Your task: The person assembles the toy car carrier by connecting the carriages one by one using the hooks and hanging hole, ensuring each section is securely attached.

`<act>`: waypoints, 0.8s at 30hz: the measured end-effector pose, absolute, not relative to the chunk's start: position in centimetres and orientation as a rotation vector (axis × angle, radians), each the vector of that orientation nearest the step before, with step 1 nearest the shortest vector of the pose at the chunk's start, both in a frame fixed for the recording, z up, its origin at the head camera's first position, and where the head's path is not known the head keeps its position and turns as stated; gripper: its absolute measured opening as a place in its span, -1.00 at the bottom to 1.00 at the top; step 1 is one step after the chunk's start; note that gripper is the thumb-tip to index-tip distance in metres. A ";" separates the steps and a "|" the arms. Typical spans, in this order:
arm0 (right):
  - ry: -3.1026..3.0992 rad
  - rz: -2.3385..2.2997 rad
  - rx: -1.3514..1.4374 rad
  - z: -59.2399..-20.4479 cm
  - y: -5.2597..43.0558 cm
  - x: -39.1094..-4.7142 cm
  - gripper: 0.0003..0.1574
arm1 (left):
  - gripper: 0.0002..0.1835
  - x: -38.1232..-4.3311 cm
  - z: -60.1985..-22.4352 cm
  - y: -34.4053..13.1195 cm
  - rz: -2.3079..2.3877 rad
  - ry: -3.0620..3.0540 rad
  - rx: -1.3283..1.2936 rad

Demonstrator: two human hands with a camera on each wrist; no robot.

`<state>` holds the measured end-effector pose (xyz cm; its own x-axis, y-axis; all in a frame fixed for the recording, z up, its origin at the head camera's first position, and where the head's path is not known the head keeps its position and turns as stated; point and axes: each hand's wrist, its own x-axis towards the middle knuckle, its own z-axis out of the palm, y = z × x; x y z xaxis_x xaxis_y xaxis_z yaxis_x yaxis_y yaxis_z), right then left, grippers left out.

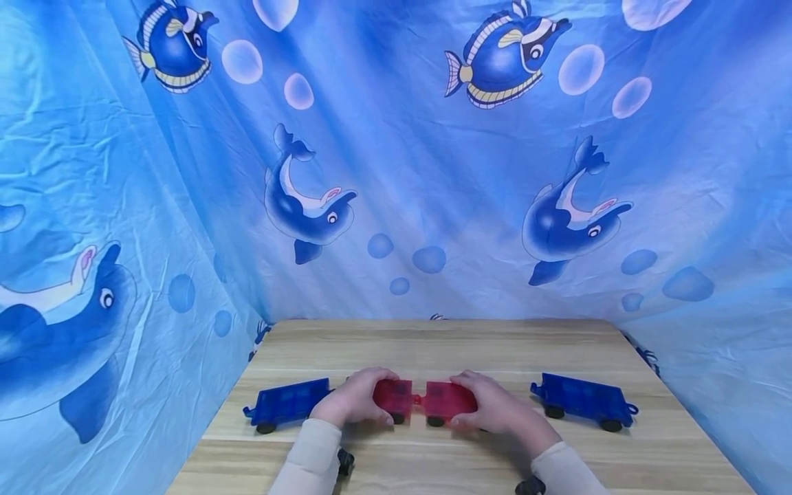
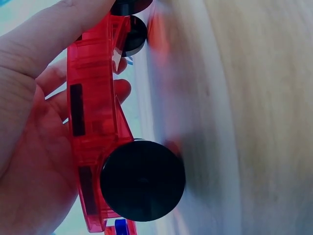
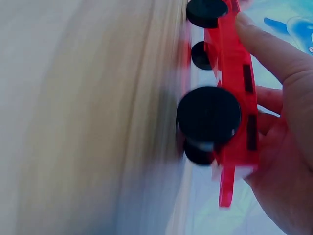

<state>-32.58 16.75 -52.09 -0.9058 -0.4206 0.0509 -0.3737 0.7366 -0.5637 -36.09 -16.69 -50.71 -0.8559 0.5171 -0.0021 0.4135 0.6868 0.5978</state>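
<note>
Near the middle of the table, my left hand point(image 1: 359, 399) grips a see-through red toy wagon point(image 1: 401, 390) by its sides. A second red wagon point(image 1: 442, 393) is held the same way by my right hand point(image 1: 490, 404). Their facing ends meet at a small red coupling point(image 1: 417, 399); whether it is hooked I cannot tell. In the left wrist view, a black wheel point(image 2: 143, 181) shows under the left wagon, thumb on the near side and fingers behind. The right wrist view shows the right wagon's black wheels point(image 3: 209, 115) and a red tab point(image 3: 226, 188) at its end.
A blue wagon point(image 1: 291, 402) stands left of my left hand, its right end close to that hand. Another blue wagon point(image 1: 581, 399) stands to the right. Black wheels point(image 1: 345, 462) peek out by each forearm. A printed sea-life cloth point(image 1: 396, 172) hangs behind the wooden table point(image 1: 445, 344).
</note>
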 end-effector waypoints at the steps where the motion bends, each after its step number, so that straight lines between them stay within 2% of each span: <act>1: 2.862 -0.910 -0.662 -52.1 16.9 -32.5 0.11 | -0.14 -36.1 -50.7 -16.8 0.907 2.724 0.756; 13: 2.974 -1.142 -0.561 -51.6 21.5 -30.9 -0.14 | -0.16 -36.0 -50.5 -17.1 0.939 2.707 0.753; 24: 3.088 -1.107 -0.479 -51.2 26.4 -30.2 -0.06 | -0.16 -36.2 -50.6 -17.6 0.929 2.714 0.746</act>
